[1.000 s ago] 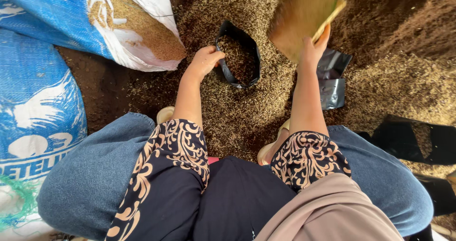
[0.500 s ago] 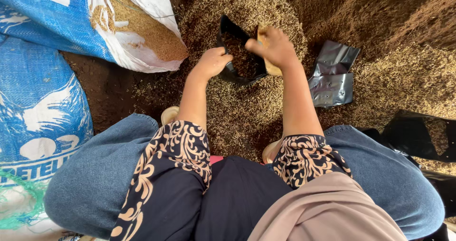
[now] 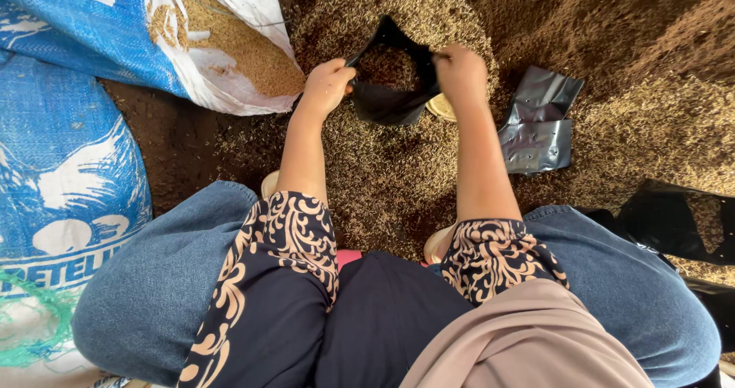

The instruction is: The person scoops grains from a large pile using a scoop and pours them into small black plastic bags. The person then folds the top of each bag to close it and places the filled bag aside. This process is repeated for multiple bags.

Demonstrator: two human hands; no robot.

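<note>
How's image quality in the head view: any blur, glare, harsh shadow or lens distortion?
Head view: soft, even light, no hard shadows. Mild sheen on the folded black plastic bag, no blown glare. Both hands, left hand and right hand, are sharp, as is the open black bag they hold. Husk litter stays crisp. Wide-angle stretch shows at the edges, on the knees and the blue sack.

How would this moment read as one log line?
left hand: grips bag rim | right hand: grips opposite rim | black bag: open, husk inside | scoop: lying beside

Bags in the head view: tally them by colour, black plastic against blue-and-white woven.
Black plastic bags: 3 (held bag, flat bag, bag at right edge)
Blue-and-white woven sacks: 2 (open sack, sack at left)
Total: 5
</note>
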